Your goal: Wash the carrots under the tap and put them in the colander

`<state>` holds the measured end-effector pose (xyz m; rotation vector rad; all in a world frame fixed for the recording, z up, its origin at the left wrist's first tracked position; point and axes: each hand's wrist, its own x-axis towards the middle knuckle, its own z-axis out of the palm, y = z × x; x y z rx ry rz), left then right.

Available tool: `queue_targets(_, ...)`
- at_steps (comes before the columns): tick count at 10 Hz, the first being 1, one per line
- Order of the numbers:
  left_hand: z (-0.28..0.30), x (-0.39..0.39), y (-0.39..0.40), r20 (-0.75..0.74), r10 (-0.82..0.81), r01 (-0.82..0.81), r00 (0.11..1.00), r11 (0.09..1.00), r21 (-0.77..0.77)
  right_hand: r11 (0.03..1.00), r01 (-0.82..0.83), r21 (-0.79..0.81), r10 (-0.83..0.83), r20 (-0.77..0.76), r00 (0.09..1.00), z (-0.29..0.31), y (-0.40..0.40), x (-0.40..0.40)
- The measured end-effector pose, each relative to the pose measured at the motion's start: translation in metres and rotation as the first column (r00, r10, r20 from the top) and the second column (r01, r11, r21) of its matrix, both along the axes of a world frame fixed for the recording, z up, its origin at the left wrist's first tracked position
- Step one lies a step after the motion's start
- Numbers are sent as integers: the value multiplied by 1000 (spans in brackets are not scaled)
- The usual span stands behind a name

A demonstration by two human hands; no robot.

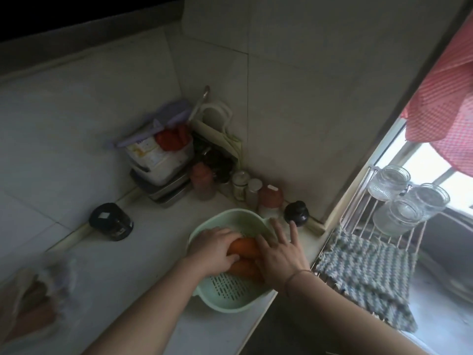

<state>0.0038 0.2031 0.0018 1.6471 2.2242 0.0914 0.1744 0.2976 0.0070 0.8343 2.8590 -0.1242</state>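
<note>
1. your left hand (213, 248) is inside the colander (230, 293), with the fingers curled over the top of the carrots (243, 248) and the thumb pressing their near side, so it holds them.
2. your right hand (280, 254) lies on the right side of the same carrots. its fingers are straight and spread wide; the fingertips reach over the far right rim of the colander.
3. the carrots are orange and lie together in the middle of the colander, between your two hands. how many they are, i cannot tell, because the hands cover them.
4. the colander is pale green with slots in its wall. it stands on the counter (143, 252) at the right edge, near the corner of the wall.
5. behind the colander, along the back edge of the counter, stand some small bottles (240, 185) and a dark round jar (297, 213).
6. a black jar (111, 221) stands on the counter at the back edge, well to the left of the colander.
7. at the left front edge of the counter lies a plastic bag (38, 298); it is blurred, something orange shows through it.
8. right of the counter a checked cloth (366, 275) lies on a wire rack (358, 216), and three glass jars (407, 198) sit on this rack near the window.
</note>
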Motion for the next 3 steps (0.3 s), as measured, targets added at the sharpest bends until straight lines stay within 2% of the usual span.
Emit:
queue_targets(1, 5, 7, 1, 24, -19, 21, 1000, 998, -61, 999, -40, 17, 41, -82, 996, 2, -2, 10)
queue_targets(2, 14, 15, 4, 71, 11, -13, 997, 1000, 19, 996, -88, 15, 88, -318, 944, 0, -8, 25)
queue_targets(3, 27, 36, 6, 192, 108, -139, 975, 978, 157, 987, -161, -29, 112, -598, 794, -7, -21, 66)
